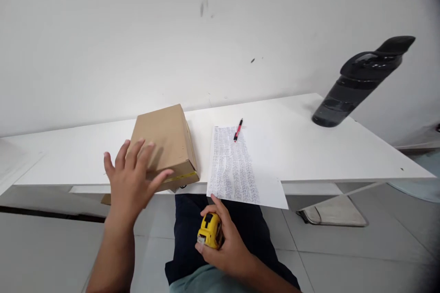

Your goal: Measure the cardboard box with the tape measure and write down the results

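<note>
My left hand (132, 178) is spread over the near left side of a brown cardboard box (161, 132); whether the fingers touch it I cannot tell. The box sits at the front edge of the white table, with a yellow strip along its side. In my right hand (228, 242) is a yellow and black tape measure (210, 230), held above my lap with its metal end tab at the case. Close beyond that hand, a sheet of paper (233, 165) covered in small writing overhangs the table edge. A red and black pen (238, 130) lies on the sheet.
A tall black bottle-like container (347, 94) stands at the right on the white table (295, 146), near the wall. Below the table's right part, a pale flat panel with a dark edge (337, 213) is visible near the tiled floor.
</note>
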Demonstrator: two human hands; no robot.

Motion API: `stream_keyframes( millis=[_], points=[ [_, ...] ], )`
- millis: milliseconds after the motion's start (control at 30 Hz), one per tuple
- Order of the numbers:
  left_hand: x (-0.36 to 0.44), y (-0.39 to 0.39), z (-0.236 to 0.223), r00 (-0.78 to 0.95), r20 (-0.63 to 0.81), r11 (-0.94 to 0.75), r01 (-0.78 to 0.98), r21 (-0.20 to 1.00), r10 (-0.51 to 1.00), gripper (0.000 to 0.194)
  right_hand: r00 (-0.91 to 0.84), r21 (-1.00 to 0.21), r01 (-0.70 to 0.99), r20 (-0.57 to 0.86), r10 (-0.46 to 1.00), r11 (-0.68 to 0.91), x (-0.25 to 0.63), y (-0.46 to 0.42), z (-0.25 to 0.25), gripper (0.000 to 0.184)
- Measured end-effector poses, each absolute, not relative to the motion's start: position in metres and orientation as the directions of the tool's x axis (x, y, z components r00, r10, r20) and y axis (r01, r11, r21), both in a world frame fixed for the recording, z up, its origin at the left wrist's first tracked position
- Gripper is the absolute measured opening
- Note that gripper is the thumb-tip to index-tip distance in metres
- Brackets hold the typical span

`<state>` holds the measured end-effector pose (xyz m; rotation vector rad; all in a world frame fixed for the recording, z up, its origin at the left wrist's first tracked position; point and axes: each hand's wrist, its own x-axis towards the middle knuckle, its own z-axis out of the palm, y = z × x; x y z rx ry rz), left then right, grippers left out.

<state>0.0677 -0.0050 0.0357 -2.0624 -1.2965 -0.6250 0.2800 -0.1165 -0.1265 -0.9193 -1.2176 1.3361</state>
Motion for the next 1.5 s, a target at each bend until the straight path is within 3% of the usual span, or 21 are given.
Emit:
stream_keyframes(
  millis=[133, 267, 367, 467, 533, 733, 867, 1033, 1133, 1200, 1333, 1500],
  points=[
    [0.029, 0.023, 0.04, 0.365, 0.574, -0.39, 0.917, -0.085, 0.733, 0.066, -0.237, -0.921, -0.362, -0.06, 0.97, -0.145, 0.269, -0.111, -0.109, 0.097],
    [0.002, 0.023, 0.026, 0.236, 0.697, -0.41, 0.907, 0.091, 0.677, 0.057, -0.289, -0.884, -0.396, -0.136, 0.948, -0.247, 0.264, -0.115, -0.112, 0.095],
    [-0.021, 0.02, 0.02, 0.042, 0.689, -0.391, 0.848, 0.358, 0.724, 0.054, -0.297, -0.872, -0.395, -0.175, 0.939, -0.287, 0.259, -0.122, -0.122, 0.091],
    [-0.05, 0.02, 0.011, -0.293, 0.593, -0.282, 0.67, 0.687, 0.75, 0.053, -0.27, -0.873, -0.381, -0.208, 0.94, -0.303, 0.253, -0.129, -0.13, 0.089],
    [-0.068, 0.021, -0.004, -0.462, 0.526, -0.243, 0.541, 0.805, 0.714, 0.054, -0.259, -0.882, -0.354, -0.226, 0.939, -0.31, 0.25, -0.132, -0.134, 0.088],
    [-0.073, 0.023, -0.068, -0.615, 0.462, -0.278, 0.375, 0.884, 0.639, 0.058, -0.22, -0.914, -0.292, -0.221, 0.95, -0.28, 0.248, -0.133, -0.141, 0.085],
    [-0.07, 0.036, -0.069, -0.614, 0.409, -0.346, 0.227, 0.911, 0.675, 0.067, -0.265, -0.921, -0.287, -0.189, 0.946, -0.265, 0.252, -0.135, -0.143, 0.084],
    [-0.091, 0.089, -0.015, -0.421, 0.325, -0.331, 0.062, 0.942, 0.847, 0.073, -0.195, -0.912, -0.296, -0.234, 0.952, -0.285, 0.249, -0.14, -0.15, 0.087],
    [-0.093, 0.12, 0.005, -0.273, 0.244, -0.243, 0.038, 0.969, 0.93, 0.055, -0.122, -0.913, -0.312, -0.236, 0.964, -0.263, 0.244, -0.142, -0.155, 0.088],
    [-0.083, 0.132, 0.004, -0.214, 0.215, -0.208, 0.054, 0.977, 0.953, 0.041, -0.111, -0.904, -0.344, -0.227, 0.968, -0.252, 0.242, -0.142, -0.157, 0.088],
    [-0.041, 0.135, -0.024, -0.139, 0.238, -0.226, 0.102, 0.969, 0.961, 0.036, -0.091, -0.882, -0.413, -0.209, 0.974, -0.228, 0.242, -0.14, -0.157, 0.089],
    [0.014, 0.11, -0.045, -0.055, 0.274, -0.269, 0.086, 0.959, 0.96, 0.057, -0.124, -0.889, -0.396, -0.196, 0.973, -0.23, 0.255, -0.142, -0.149, 0.096]
  ],
)
